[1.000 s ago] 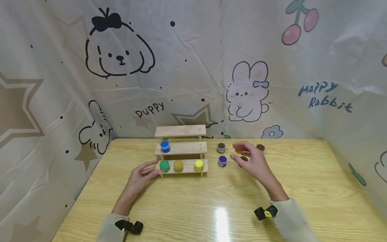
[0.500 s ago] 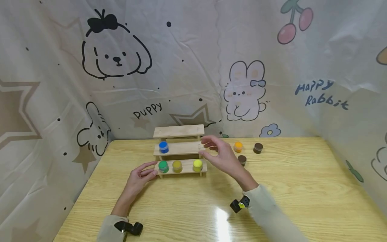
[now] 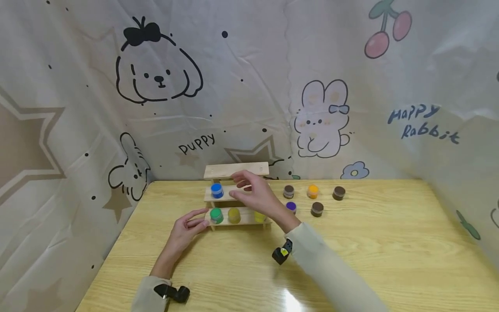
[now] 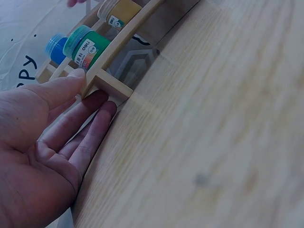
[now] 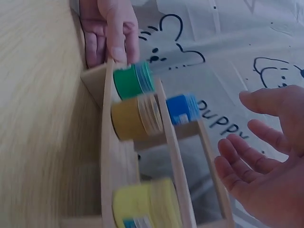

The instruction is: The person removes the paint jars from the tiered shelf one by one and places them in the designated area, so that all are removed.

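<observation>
A three-tier wooden rack (image 3: 238,169) stands near the back of the table. My left hand (image 3: 189,227) holds its lowest tier at the left end, the thumb on top and the fingers against the leg, as the left wrist view shows. That tier bears a green paint jar (image 3: 216,215), an ochre jar (image 3: 234,215) and a yellow jar (image 5: 145,204). On the middle tier sits a blue jar (image 3: 217,190). My right hand (image 3: 255,193) hovers over the middle tier, right of the blue jar, fingers apart and holding nothing. It hides part of the rack.
Right of the rack are an orange jar (image 3: 313,191), a purple jar (image 3: 290,207) partly behind my right wrist, and dark-lidded jars, among them one at the far right (image 3: 339,193) and one in front (image 3: 317,209). A printed curtain (image 3: 249,99) hangs behind the table.
My right hand has moved left from above the loose jars to the rack's middle tier, uncovering the orange and dark jars. The left hand stays at the rack's end.
</observation>
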`<state>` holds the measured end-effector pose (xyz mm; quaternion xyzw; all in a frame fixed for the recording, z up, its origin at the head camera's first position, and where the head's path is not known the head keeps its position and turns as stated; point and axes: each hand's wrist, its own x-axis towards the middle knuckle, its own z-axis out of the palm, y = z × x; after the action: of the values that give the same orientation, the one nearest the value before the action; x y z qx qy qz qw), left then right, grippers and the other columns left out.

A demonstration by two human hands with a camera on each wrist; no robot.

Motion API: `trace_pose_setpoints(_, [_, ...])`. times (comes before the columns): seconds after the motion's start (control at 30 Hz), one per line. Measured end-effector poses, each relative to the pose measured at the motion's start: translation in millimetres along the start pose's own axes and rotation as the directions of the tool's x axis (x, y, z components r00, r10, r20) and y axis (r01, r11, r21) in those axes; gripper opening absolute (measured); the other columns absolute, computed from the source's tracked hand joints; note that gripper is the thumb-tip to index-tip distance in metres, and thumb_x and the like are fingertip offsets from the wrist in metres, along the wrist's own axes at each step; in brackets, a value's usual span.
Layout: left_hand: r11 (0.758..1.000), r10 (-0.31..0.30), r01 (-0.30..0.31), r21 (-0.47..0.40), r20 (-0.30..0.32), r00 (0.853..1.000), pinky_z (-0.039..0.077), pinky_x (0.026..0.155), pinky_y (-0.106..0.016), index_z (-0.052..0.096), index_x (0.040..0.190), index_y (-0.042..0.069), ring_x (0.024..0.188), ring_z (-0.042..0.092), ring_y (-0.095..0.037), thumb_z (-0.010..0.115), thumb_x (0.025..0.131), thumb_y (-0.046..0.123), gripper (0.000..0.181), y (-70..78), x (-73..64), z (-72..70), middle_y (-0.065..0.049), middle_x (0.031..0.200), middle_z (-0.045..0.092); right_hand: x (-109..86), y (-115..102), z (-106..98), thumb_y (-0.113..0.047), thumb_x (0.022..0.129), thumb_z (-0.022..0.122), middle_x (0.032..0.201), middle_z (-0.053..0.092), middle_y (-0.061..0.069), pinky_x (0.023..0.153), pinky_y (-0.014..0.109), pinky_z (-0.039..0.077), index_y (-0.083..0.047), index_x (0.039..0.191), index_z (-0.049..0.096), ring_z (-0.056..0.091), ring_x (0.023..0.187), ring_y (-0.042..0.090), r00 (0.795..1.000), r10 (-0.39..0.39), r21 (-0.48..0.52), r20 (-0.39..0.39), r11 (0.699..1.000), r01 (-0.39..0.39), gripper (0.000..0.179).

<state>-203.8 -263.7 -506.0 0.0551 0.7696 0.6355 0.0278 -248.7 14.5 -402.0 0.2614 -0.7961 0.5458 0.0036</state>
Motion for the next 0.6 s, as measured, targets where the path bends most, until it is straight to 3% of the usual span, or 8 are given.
trace_pose_setpoints(0.27, [1.0, -0.023, 0.023, 0.005, -0.016, 1.0, 0.058, 0.085, -0.025, 0.062, 0.14, 0.004, 0.101, 0.072, -0.011, 0.073, 0.098, 0.014, 0.045, -2.3, 0.0, -3.1, -0.017, 0.119, 0.073, 21.4, -0.7, 30.1, -0.019, 0.098, 0.072, 0.138, 0.062, 0.012, 0.099, 0.041, 0.053, -0.007, 0.14, 0.058, 0.061, 0.122, 0.029, 0.99, 0.085, -0.113, 0.113, 0.991, -0.072, 0.046])
trace_pose_setpoints(0.6, [1.0, -0.01, 0.01, -0.01, 0.002, 1.0, 0.058, 0.085, -0.026, 0.06, 0.141, 0.002, 0.101, 0.072, -0.01, 0.072, 0.098, 0.012, 0.046, -1.2, 2.2, -0.5, -0.024, 0.123, 0.07, 34.0, 0.4, 44.8, -0.013, 0.099, 0.071, 0.135, 0.064, 0.009, 0.099, 0.037, 0.052, -0.006, 0.141, 0.058, 0.063, 0.118, 0.023, 0.987, 0.121, -0.181, 0.105, 0.978, -0.101, 0.045])
